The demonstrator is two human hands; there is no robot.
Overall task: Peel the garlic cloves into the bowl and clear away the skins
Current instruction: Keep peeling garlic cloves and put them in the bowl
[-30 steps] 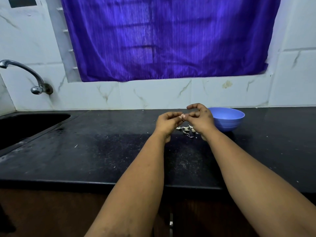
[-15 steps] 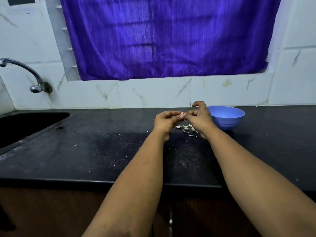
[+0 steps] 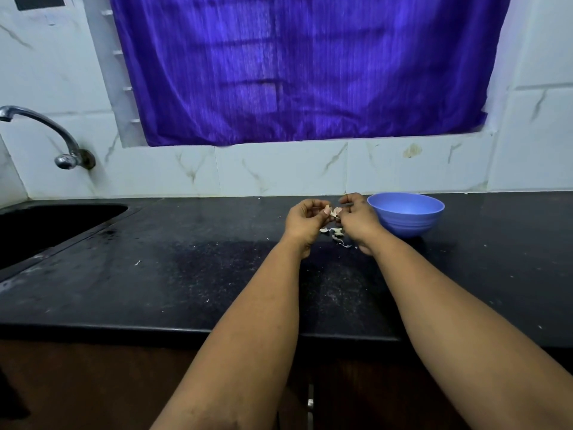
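Two bare hands meet above a black stone kitchen counter (image 3: 192, 274), working a small pale garlic clove (image 3: 334, 211) held between them; the left hand (image 3: 305, 219) has its fingers curled inward with thumb and fingertips pinching the clove's left side, while the right hand (image 3: 359, 220) pinches it from the right, its fingers likewise bent around the piece; the clove sits exactly at the gap between the two sets of fingertips, raised clear of the counter, with a papery flake of skin showing at its edge; directly beneath the hands a small heap of whitish garlic skins (image 3: 338, 235) lies scattered on the dark surface, some of it hidden behind the right wrist; a round light-blue plastic bowl (image 3: 406, 212) stands on the counter just beside the right hand, toward the wall, and its contents cannot be made out from this angle; to the far left a dark sunken sink (image 3: 46, 225) is set into the counter beneath a curved chrome tap (image 3: 46, 131) fixed to the white marble-patterned wall tiles (image 3: 279, 169); a shiny purple curtain (image 3: 304, 66) covers the window above; no brand, label or readable writing is visible anywhere.
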